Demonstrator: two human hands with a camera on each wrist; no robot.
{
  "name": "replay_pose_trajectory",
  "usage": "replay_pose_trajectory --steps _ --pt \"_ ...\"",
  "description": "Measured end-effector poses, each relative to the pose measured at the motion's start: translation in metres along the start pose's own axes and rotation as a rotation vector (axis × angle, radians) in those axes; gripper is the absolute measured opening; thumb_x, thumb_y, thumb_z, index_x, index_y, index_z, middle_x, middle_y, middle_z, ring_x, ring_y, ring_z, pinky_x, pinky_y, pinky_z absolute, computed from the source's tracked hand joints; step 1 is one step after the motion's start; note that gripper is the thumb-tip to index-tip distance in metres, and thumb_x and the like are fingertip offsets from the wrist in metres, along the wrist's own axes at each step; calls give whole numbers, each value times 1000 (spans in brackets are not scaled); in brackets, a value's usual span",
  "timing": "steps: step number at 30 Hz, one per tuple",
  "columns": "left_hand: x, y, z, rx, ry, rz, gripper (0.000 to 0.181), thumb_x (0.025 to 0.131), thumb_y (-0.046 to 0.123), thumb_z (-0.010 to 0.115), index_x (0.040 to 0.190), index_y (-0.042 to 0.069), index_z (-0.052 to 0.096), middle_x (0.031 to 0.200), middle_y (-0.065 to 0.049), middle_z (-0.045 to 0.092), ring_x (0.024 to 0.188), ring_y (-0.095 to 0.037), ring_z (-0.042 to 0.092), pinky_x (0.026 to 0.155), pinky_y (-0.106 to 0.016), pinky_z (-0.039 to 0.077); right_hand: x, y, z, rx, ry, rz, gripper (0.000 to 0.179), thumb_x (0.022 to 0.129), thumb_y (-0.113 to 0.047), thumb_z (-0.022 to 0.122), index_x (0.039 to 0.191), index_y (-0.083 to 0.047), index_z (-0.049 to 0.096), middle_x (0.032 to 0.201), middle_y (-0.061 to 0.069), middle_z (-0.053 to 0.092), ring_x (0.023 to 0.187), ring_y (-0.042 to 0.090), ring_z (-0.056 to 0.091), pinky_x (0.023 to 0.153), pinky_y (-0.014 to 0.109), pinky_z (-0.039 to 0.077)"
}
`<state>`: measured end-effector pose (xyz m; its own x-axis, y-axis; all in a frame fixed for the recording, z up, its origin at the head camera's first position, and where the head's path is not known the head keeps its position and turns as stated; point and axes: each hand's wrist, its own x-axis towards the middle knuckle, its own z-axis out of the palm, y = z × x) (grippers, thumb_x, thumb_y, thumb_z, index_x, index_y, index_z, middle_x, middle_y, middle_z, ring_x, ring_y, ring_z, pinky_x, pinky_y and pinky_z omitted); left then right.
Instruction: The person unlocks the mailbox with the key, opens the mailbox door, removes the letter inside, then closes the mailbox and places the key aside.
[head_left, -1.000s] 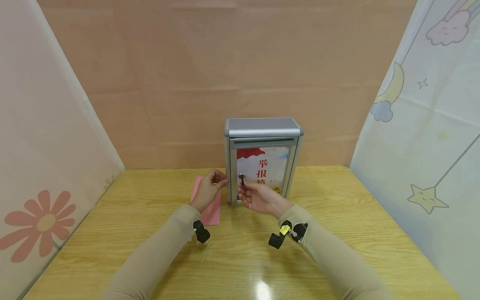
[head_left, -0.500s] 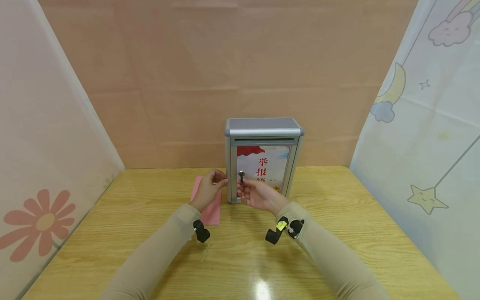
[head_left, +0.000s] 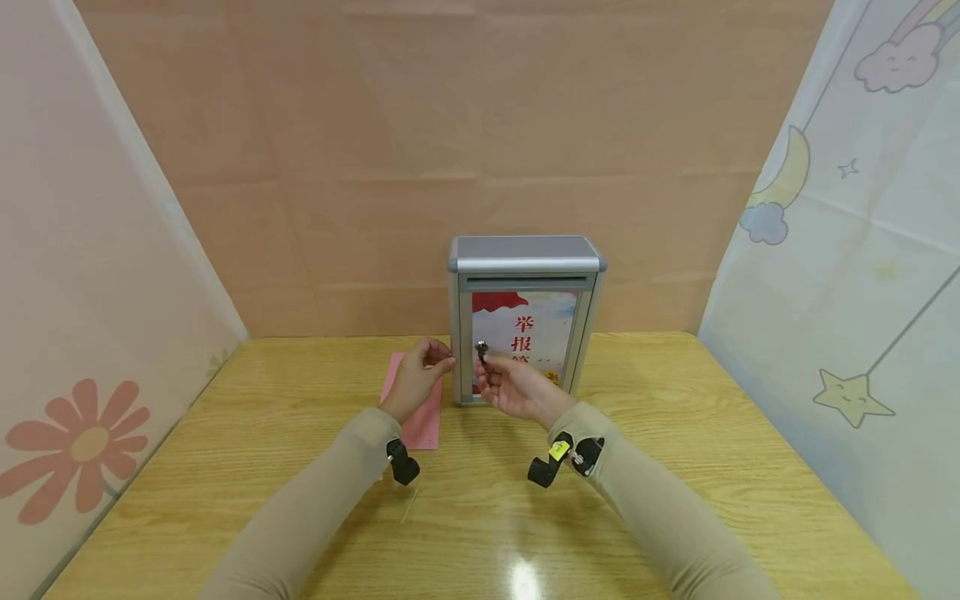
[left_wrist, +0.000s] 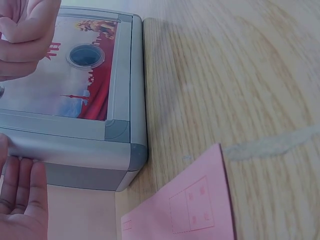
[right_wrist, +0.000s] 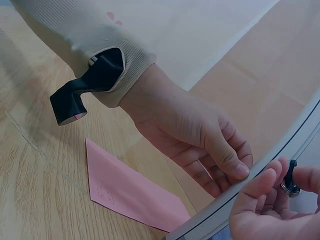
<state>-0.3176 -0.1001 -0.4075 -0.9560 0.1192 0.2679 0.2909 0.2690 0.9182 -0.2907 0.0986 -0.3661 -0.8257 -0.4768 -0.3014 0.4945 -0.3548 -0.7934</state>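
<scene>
A grey metal letter box (head_left: 528, 254) with a slot and red Chinese characters stands upright at the back of the table. Its front door looks flush with the frame. A key with a dark head (head_left: 482, 356) sits in the lock on the door's left side. My right hand (head_left: 521, 392) pinches this key (right_wrist: 290, 172) between thumb and index finger. My left hand (head_left: 416, 379) touches the box's left edge, its fingertips (left_wrist: 36, 172) resting against the silver side. Beneath my left hand lies a pink envelope (head_left: 426, 425) with printed marks, partly hidden.
The wooden table (head_left: 645, 467) extends forward and to both sides of the box. A brown paper backdrop (head_left: 375, 167) rises behind it. Patterned white sheets hang at left (head_left: 90, 250) and right (head_left: 847, 250). A pale strip (head_left: 409, 505) marks the tabletop near the left wrist.
The box's door, slightly ajar a second ago, now sits flush. My right hand has shifted slightly left and up with the key, whose head is tilted a little differently. The left hand has stayed put.
</scene>
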Motion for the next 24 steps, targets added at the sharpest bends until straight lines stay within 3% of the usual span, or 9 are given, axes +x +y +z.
replay_pose_trajectory --steps 4,12,17,24 --pt "0 -1 0 -1 1 11 18 93 19 67 104 7 60 100 -8 63 92 -20 59 84 -34 48 1 1 2 -46 49 -43 20 104 -19 42 99 -5 55 74 -2 57 64 6 51 57 16 45" --pt "1 -3 0 3 8 7 18 93 20 66 104 8 59 101 -7 62 93 -20 58 84 -34 48 2 -2 9 -303 116 -170 15 101 -12 41 97 -1 51 70 -3 52 57 5 46 53 16 42" --pt "2 -4 0 -2 -2 1 18 93 20 66 105 8 59 101 -8 62 94 -21 58 86 -36 48 3 -3 12 -409 189 -211 21 98 -10 46 103 9 54 69 -2 52 57 7 45 53 18 43" --pt "3 -4 1 0 0 3 18 93 21 66 104 8 59 101 -8 62 93 -21 58 86 -36 47 3 -3 14 -563 230 -267 20 97 -9 47 88 8 53 65 -1 50 54 7 45 53 20 43"
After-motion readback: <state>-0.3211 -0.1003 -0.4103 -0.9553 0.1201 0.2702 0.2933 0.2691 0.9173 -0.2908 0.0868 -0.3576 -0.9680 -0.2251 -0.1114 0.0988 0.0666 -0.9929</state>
